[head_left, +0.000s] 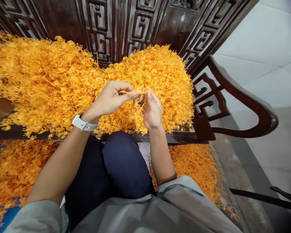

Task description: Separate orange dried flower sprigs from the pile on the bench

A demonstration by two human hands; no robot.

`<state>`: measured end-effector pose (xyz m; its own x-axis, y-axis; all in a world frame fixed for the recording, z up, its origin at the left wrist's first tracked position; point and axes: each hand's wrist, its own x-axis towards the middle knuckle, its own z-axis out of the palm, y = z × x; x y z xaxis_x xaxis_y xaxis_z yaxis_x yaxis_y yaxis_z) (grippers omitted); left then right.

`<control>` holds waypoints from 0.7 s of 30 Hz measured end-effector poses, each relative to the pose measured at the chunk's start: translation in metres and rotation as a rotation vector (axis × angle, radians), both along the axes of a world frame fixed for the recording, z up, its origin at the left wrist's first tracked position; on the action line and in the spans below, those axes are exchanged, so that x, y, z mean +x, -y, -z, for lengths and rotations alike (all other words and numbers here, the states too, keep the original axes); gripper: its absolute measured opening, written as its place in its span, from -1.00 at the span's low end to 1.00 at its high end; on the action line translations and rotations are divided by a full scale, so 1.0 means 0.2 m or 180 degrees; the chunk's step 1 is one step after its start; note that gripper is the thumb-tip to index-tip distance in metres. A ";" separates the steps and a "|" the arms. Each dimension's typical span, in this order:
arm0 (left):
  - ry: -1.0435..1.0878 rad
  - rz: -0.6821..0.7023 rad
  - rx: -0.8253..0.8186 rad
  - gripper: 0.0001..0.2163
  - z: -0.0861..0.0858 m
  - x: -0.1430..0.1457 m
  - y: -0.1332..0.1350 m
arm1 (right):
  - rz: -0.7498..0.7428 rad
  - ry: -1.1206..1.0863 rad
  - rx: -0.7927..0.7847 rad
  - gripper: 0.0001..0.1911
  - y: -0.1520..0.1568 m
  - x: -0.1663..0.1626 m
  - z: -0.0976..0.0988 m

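Observation:
My left hand (113, 97), with a white watch on its wrist, pinches one end of a thin yellow plastic flower stem (140, 92). Facing it, my right hand (153, 110) has thumb and fingers closed on the other end. The stem runs roughly level between the fingertips, and small curly bits hang below it. Both hands are above a big heap of the same yellow plastic flower stems (157, 69), which spreads across a dark wooden bench (181, 136). Part of the held stem is hidden by my fingers.
The bench has a carved wooden back (116, 29) and a curved armrest (247, 94) at the right. More orange-yellow stems (196, 168) lie on the floor at both sides of my knees (123, 161). A black strap (262, 195) shows at the lower right.

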<state>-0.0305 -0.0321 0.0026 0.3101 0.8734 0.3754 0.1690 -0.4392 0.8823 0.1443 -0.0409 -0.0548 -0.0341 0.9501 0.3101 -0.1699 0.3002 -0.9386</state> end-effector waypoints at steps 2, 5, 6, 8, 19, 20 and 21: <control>0.0132 0.0051 -0.0062 -0.67 0.00 0.00 0.00 | 0.0071 -0.0127 -0.0142 -0.49 -0.01 -0.01 0.01; 0.0367 0.0321 -0.0562 -0.64 0.01 0.02 0.01 | 0.0228 -0.0421 -0.0290 -0.50 -0.06 -0.02 0.03; 0.0454 0.0435 -0.0797 -0.62 0.01 0.03 0.01 | 0.0312 -0.0560 -0.0345 -0.49 -0.09 -0.02 0.05; 0.0654 0.0601 -0.1236 -0.57 0.01 0.07 0.02 | 0.0527 -0.0847 -0.0467 -0.50 -0.15 -0.02 0.09; 0.0955 0.0510 -0.1803 -0.48 0.03 0.12 0.00 | -0.0028 -0.1012 -0.0485 -0.51 -0.42 -0.05 0.05; 0.0992 0.0446 -0.1745 -0.48 0.03 0.11 -0.02 | -0.0040 -0.1062 -0.0562 -0.51 -0.45 -0.07 0.02; 0.1031 0.0375 -0.1674 -0.48 0.04 0.10 -0.02 | -0.0023 -0.1128 -0.0635 -0.52 -0.48 -0.10 0.01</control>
